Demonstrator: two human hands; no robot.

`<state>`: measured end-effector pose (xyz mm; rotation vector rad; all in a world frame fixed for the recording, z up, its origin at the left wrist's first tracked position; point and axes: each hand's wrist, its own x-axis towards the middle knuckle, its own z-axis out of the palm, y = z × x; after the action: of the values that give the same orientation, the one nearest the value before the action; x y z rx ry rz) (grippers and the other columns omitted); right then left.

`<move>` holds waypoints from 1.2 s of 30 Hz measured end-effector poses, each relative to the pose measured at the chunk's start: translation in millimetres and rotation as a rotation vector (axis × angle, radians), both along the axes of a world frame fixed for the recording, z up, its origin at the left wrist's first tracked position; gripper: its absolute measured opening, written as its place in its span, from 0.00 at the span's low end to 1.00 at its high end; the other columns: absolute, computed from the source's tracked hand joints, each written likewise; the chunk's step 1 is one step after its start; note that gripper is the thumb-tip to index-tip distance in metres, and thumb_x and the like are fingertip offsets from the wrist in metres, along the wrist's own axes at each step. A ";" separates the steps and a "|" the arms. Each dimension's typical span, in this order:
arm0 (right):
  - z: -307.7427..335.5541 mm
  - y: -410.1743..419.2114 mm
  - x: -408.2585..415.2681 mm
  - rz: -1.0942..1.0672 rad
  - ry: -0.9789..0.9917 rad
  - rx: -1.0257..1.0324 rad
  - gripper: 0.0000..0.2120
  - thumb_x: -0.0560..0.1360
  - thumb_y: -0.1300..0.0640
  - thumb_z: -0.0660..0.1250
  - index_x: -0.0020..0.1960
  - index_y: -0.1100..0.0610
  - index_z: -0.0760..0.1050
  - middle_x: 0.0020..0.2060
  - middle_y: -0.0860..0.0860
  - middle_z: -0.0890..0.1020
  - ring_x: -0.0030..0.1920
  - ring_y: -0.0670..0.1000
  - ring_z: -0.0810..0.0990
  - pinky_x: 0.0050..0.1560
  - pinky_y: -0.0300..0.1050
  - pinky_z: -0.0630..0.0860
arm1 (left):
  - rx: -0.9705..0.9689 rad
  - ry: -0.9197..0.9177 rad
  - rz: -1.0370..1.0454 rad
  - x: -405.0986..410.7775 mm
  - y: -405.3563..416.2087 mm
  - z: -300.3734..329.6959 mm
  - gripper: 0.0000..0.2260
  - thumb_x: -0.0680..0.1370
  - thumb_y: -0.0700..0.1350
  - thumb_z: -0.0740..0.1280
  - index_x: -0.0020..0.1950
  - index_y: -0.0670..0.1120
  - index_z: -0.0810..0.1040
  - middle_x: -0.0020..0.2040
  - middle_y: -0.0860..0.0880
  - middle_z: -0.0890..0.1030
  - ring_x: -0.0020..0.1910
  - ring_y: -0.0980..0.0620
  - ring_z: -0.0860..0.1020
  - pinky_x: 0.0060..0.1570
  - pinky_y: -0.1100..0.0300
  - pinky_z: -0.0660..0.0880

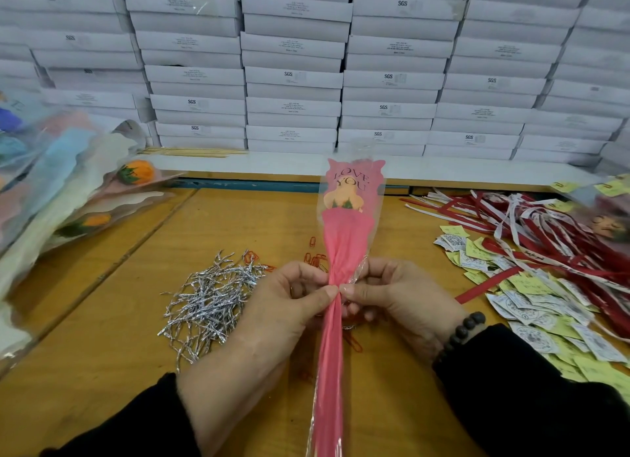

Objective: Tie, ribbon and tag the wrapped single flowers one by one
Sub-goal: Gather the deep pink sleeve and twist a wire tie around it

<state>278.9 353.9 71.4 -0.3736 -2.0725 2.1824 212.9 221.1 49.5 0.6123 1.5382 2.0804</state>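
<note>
While the left hand (289, 299) and right hand (381, 296) pinch the pink wrapped flower (344, 238) at its gathered neck above the table (102, 371), each grip closed on it — tying looks underway; ribbons (531, 231) and tags (531, 306) lie unused.

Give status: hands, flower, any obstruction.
Left hand and right hand both pinching the pink wrapped flower at its gathered neck. Flower upright. Silver twist ties beside left hand. Nothing in the way.
</note>
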 end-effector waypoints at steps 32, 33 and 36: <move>-6.0 3.4 -4.4 0.054 0.009 -0.153 0.04 0.72 0.68 0.65 0.43 0.65 0.78 0.27 0.52 0.78 0.27 0.43 0.74 0.29 0.31 0.71 | 0.009 -0.103 -0.102 7.1 -2.3 10.6 0.05 0.73 0.28 0.63 0.43 0.36 0.71 0.31 0.39 0.79 0.26 0.48 0.79 0.28 0.60 0.78; -6.3 3.3 -4.2 0.047 0.008 -0.156 0.03 0.71 0.68 0.65 0.43 0.65 0.78 0.27 0.52 0.78 0.27 0.43 0.74 0.29 0.32 0.71 | 0.013 -0.118 -0.114 7.6 -2.2 11.3 0.05 0.73 0.28 0.63 0.43 0.36 0.71 0.31 0.40 0.79 0.26 0.48 0.79 0.27 0.60 0.78; -6.9 2.6 -4.2 0.015 -0.003 -0.130 0.04 0.70 0.67 0.67 0.44 0.67 0.76 0.28 0.53 0.78 0.27 0.45 0.75 0.29 0.33 0.70 | 0.006 -0.139 -0.142 8.5 -2.6 11.8 0.04 0.72 0.29 0.63 0.45 0.35 0.72 0.31 0.41 0.80 0.25 0.49 0.79 0.28 0.61 0.78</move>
<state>274.7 356.5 64.5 -0.3741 -1.9468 2.3336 221.4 218.5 61.3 0.5504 1.3715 1.9779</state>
